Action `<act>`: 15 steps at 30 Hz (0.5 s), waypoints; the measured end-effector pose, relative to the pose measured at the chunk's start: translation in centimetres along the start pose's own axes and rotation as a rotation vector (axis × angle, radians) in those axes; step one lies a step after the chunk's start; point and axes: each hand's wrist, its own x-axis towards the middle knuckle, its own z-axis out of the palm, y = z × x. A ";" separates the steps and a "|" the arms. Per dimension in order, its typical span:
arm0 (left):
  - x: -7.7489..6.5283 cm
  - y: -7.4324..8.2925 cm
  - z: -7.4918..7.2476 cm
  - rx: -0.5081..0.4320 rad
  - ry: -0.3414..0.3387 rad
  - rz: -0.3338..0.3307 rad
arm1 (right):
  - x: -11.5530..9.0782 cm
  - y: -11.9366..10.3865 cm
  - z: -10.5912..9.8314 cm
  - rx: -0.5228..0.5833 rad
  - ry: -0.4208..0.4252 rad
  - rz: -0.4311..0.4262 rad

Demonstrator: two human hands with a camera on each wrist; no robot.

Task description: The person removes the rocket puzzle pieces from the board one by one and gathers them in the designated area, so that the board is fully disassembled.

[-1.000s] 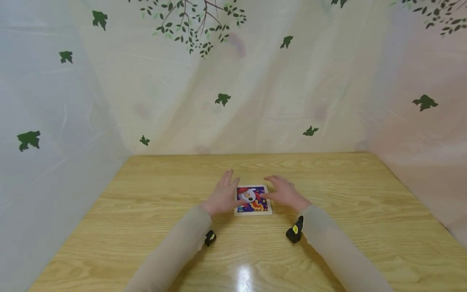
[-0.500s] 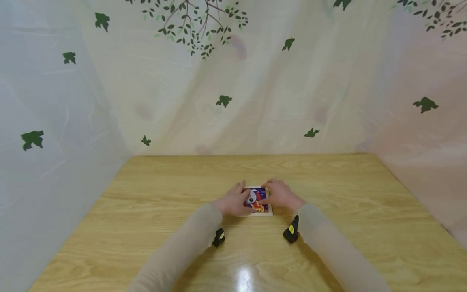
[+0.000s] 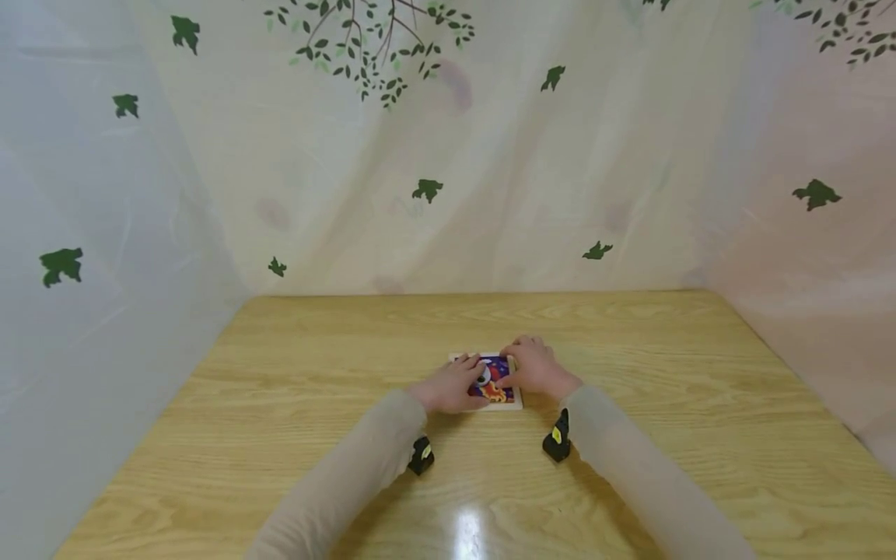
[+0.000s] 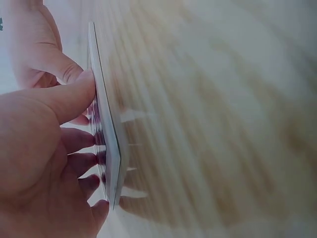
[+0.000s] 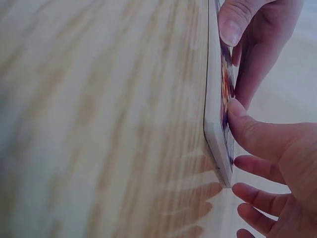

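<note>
A flat square picture board (image 3: 495, 391) with a white border lies on the table. Its face is purple, with a red-and-white cartoon figure and orange flame shapes. My left hand (image 3: 451, 386) lies over the board's left part, covering it. In the left wrist view, the thumb (image 4: 85, 84) and spread fingertips touch the picture side. At the right side is my right hand (image 3: 537, 368); its thumb (image 5: 237, 108) rests on the picture and its other fingers reach along the right edge. The board's pale side (image 5: 213, 99) shows low against the table.
The wood-grain table (image 3: 315, 350) stretches around the board. A pale curtain (image 3: 490, 233) with printed leaves and branches encloses the back and both sides. Black devices, a left wrist camera (image 3: 421, 456) and a right wrist camera (image 3: 557, 437), hang below the sleeves.
Both hands were held apart above the board's sides a second ago. The left hand has moved right and down onto the picture; the right hand has come in slightly to the right edge.
</note>
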 end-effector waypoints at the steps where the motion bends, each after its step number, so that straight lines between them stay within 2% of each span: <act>1: 0.0 0.0 0.0 -0.009 -0.004 0.005 | 0.0 -0.1 0.0 0.001 -0.002 0.001; 8: -0.3 0.2 -0.2 -0.068 -0.012 0.003 | 0.0 -0.4 -0.1 0.025 -0.019 0.007; 15: -0.3 0.3 -0.2 -0.055 -0.003 -0.005 | 0.3 -0.5 -0.4 0.032 -0.026 0.003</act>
